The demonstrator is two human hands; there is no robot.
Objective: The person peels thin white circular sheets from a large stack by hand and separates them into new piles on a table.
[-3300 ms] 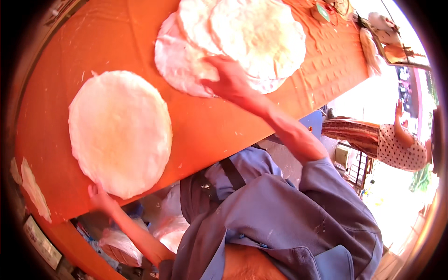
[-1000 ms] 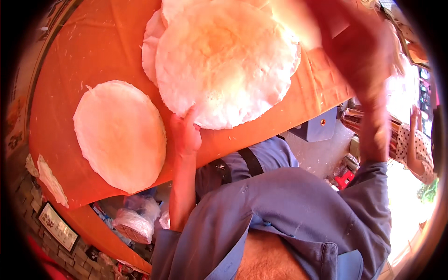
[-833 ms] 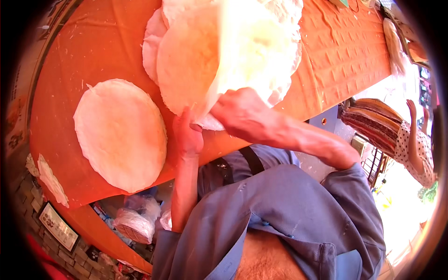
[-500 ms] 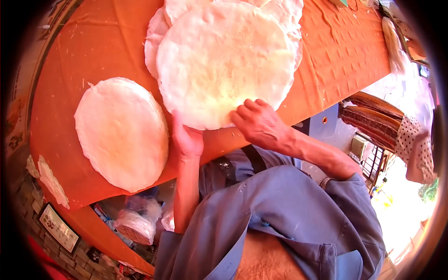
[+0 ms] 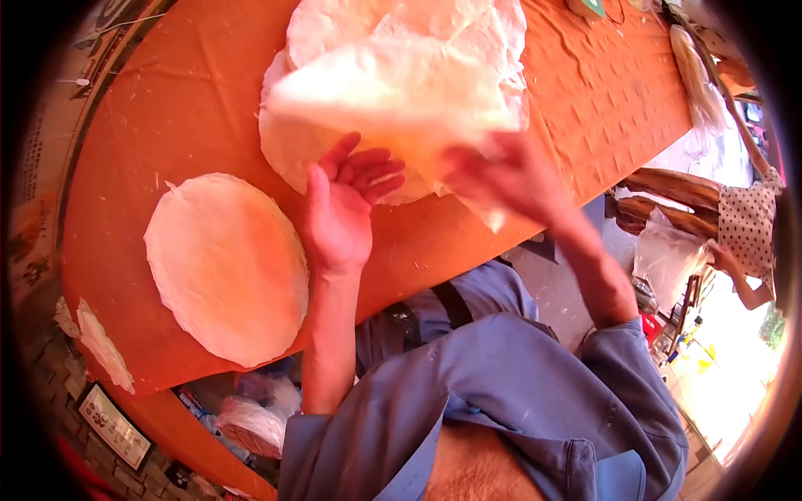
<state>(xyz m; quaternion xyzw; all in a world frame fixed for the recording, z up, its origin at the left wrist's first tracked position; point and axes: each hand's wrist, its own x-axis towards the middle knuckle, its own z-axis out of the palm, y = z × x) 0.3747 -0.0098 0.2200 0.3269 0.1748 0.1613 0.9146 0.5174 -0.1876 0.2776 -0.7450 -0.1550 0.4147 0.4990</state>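
A large round of thin pale flatbread [image 5: 393, 79] is partly raised and tilted, its near edge smeared by motion. Beneath and behind it lies a loose stack of similar flatbreads [image 5: 493, 25]. My left hand [image 5: 344, 204] is open just before the raised round, palm up, fingers spread, with nothing in it. By the round's near right side, my right hand [image 5: 510, 175] is blurred, so whether its fingers grip the bread cannot be told. To the left, a separate pile of round flatbread [image 5: 230, 267] rests near the table's front edge.
An orange cloth covers the table [image 5: 601, 92]. Torn bread scraps [image 5: 104, 346] lie at its left corner, and a plastic-wrapped bundle [image 5: 253, 426] sits below the front edge. At right, a person in a dotted top [image 5: 746, 230] stands beside a clear plastic bag [image 5: 668, 255].
The big round has gone from lying flat to tilted up, baring bread underneath. My left hand has opened upward; my right hand has moved right and up. A clear bag has appeared by the person.
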